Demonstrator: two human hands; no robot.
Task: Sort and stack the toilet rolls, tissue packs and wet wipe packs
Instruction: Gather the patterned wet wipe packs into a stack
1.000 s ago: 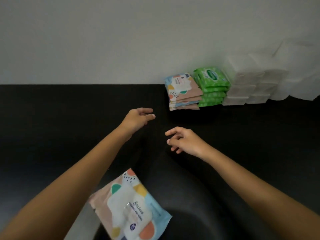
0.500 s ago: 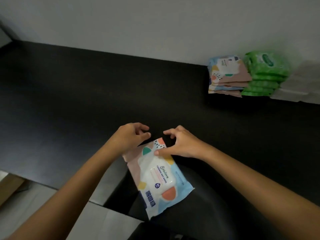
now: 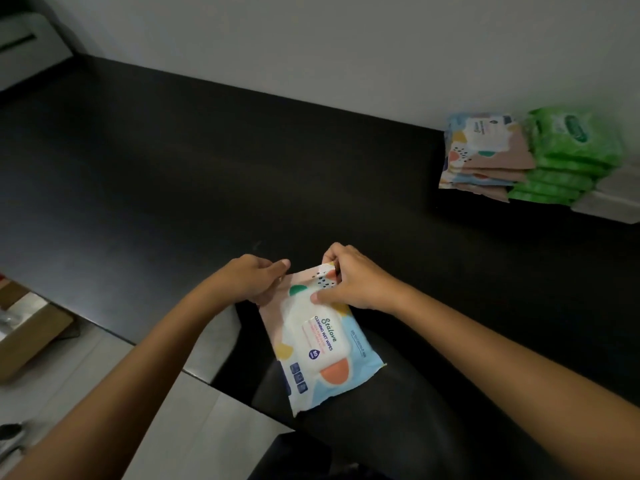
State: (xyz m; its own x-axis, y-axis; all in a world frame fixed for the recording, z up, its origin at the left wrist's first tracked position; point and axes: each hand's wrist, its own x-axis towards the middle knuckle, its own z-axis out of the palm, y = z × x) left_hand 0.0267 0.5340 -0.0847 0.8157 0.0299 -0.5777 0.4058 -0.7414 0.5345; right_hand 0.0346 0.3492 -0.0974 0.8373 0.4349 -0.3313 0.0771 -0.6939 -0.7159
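Observation:
A pastel wet wipe pack with coloured blobs lies near me, below the front edge of the black table. My right hand grips its far end, thumb on top and fingers curled over the edge. My left hand holds the pack's far left corner. At the far right against the wall stand a stack of matching pastel wet wipe packs, a stack of green wet wipe packs and white tissue packs, cut off by the frame.
A white wall runs behind the table. Light floor shows at the lower left, with a cardboard box at the left edge. Dark clothing lies under the pack.
The view dropped and swung left. Both hands came back from mid-table to the pastel pack near me and took hold of its far end.

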